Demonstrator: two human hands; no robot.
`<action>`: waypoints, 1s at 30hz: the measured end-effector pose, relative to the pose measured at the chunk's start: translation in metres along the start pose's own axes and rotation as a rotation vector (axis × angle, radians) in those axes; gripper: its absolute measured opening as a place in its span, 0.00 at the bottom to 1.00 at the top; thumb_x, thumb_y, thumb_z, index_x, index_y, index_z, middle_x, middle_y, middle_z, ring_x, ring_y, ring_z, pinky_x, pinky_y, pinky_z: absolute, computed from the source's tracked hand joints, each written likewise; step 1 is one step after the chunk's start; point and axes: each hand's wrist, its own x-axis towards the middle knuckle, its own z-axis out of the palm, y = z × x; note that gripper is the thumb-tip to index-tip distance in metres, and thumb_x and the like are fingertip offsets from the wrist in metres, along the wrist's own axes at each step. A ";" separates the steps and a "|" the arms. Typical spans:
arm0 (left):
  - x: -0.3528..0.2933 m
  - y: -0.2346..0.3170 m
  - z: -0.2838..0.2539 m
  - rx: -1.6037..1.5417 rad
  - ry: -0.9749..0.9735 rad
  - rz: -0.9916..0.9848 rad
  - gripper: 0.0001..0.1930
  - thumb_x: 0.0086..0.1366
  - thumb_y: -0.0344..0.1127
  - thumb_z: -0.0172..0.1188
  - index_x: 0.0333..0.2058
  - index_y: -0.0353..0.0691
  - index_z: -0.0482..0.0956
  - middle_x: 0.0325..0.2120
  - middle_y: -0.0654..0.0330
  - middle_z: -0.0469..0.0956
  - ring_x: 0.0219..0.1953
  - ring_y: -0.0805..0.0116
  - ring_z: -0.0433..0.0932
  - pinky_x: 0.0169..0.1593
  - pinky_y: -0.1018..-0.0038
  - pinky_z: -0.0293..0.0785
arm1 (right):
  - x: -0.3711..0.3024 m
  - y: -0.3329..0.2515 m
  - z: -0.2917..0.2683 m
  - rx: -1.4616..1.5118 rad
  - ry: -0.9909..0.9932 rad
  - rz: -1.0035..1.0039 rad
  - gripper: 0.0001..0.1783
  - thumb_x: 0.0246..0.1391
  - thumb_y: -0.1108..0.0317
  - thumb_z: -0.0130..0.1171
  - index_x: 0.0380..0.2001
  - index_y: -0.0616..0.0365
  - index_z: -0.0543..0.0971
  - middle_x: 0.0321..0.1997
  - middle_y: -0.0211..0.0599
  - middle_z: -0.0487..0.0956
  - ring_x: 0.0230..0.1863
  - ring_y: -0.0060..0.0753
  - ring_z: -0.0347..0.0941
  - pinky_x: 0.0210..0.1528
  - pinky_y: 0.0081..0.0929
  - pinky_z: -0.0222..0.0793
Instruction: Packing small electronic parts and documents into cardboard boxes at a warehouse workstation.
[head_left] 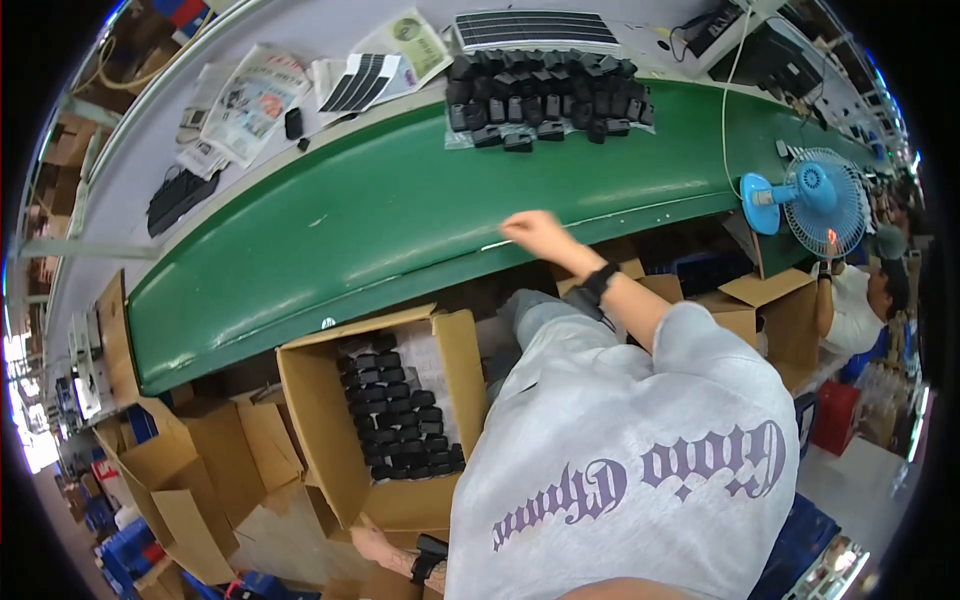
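Notably, the right hand [543,238] is motion-blurred above the near edge of the green table [350,240]; its fingers look curled, but cannot tell whether they are clenched or hold something small. Left hand [375,543] is at the near-left corner of an open box [318,425], touching the cardboard; fingers partly hidden, so cannot tell if they grasp it or only rest there. Shirt [620,440] hides most of the near right, and the lap shows only in part.

Box: below the table, left of the torso, flaps up. Contents: black parts [395,410] in close rows, with a pale sheet [428,365] to their right. Depth of the layer not readable; the near wall may cover some.

Left carton [200,470]: open, flaps splayed, just beside the box. Right carton [790,345]: open, interior mostly in shadow, contents unclear; a co-worker [860,300] sits beyond it, distorted near the rim.

Far side of table: a dense pile of similar pieces [545,95] on clear plastic [468,138], overlapping, count not possible. Blue fan [815,190] at far right.
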 end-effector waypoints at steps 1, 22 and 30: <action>-0.009 0.037 -0.036 -0.284 0.205 0.191 0.30 0.66 0.53 0.52 0.49 0.27 0.72 0.43 0.41 0.77 0.40 0.46 0.79 0.43 0.60 0.75 | -0.007 0.051 -0.023 0.161 0.139 0.122 0.12 0.55 0.64 0.58 0.36 0.62 0.81 0.29 0.34 0.81 0.34 0.24 0.77 0.37 0.24 0.73; -0.148 0.778 -0.109 -0.139 0.382 1.700 0.28 0.50 0.33 0.67 0.51 0.38 0.70 0.48 0.55 0.71 0.51 0.53 0.69 0.52 0.62 0.70 | 0.091 0.208 -0.165 -0.213 0.735 0.544 0.34 0.43 0.42 0.64 0.44 0.59 0.75 0.44 0.41 0.74 0.48 0.47 0.70 0.47 0.43 0.69; -0.129 0.767 -0.090 -0.021 0.362 1.744 0.22 0.51 0.39 0.67 0.43 0.39 0.71 0.39 0.54 0.71 0.43 0.54 0.73 0.44 0.63 0.72 | 0.096 0.218 -0.180 -0.127 0.760 0.376 0.20 0.43 0.56 0.66 0.35 0.59 0.78 0.38 0.43 0.78 0.43 0.49 0.73 0.44 0.41 0.70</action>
